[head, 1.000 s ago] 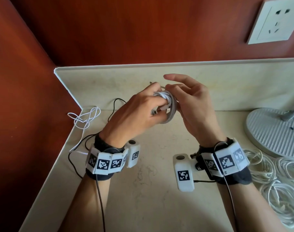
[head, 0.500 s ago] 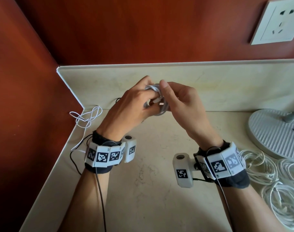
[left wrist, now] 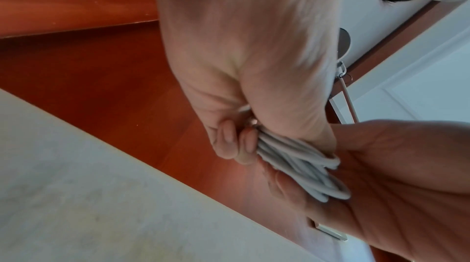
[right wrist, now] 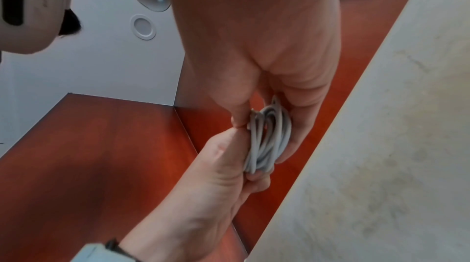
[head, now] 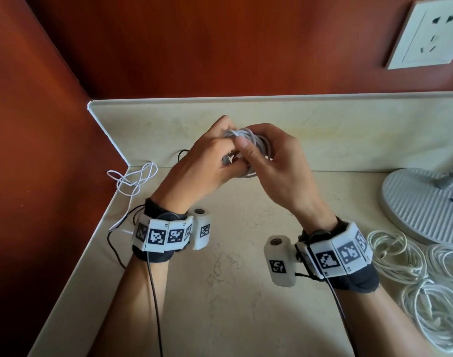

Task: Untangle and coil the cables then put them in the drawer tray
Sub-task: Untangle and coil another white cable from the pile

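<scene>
A small coil of white cable (head: 256,145) is held up above the counter between both hands. My left hand (head: 210,161) grips one side of the coil (left wrist: 300,161), its fingers curled round the bundled strands. My right hand (head: 271,161) closes on the other side, thumb over the front and fingers behind the loops (right wrist: 269,137). A metal plug end shows between the two thumbs. No drawer tray is in view.
A thin white cable (head: 135,179) lies loose in the left corner beside a black cable (head: 181,154). Several white coils (head: 424,276) lie at the right near a round ribbed lamp base (head: 424,202). A wall socket (head: 424,32) sits above the backsplash.
My right hand's fingers, spread open a second ago, have closed round the coil. Both hands have shifted slightly left and upward, staying together.
</scene>
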A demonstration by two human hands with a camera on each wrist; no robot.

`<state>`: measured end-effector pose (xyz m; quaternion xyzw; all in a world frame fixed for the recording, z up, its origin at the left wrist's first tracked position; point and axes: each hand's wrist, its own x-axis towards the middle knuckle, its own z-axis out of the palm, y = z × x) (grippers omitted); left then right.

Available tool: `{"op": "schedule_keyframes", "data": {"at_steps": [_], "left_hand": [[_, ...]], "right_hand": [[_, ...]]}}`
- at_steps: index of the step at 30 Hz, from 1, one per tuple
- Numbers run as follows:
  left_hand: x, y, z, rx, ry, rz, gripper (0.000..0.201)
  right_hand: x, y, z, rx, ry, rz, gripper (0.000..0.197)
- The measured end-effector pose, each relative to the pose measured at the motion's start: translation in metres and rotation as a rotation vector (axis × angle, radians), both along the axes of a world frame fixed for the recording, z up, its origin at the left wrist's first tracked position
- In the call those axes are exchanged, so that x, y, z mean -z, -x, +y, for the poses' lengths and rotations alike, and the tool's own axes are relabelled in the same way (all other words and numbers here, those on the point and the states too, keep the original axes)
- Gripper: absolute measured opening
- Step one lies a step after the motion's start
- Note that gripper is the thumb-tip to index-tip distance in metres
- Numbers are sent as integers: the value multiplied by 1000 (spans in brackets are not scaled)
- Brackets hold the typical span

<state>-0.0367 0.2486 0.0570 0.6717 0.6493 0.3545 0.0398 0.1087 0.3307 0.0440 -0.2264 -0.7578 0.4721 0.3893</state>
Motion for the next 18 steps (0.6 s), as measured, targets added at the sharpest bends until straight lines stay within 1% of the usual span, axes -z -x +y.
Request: {"op": "schedule_keyframes", "data": {"at_steps": [3, 5, 8, 13, 16, 17, 18], "left_hand": [[5, 0, 3, -11, -35, -57, 24], [9, -2, 5, -31, -74, -65, 24], [15, -8, 10, -99, -187, -74, 26], [22, -25, 19, -207, -422, -86, 17], [23, -32, 19, -187, -533, -92, 12], [22, -34, 19, -176, -546, -117, 14], [20, -34, 19, -185, -542, -172, 27]], "right_hand": [[7, 7, -4, 31, -23, 41, 25], [11, 11, -10, 45, -33, 76, 22], [14, 16, -11, 72, -25, 108, 22], [11, 16, -5, 136, -17, 193, 24], [8, 14, -2, 138, 3, 228, 24], [8, 13, 0, 145, 19, 227, 23], [9, 13, 2, 151, 48, 223, 23]]}}
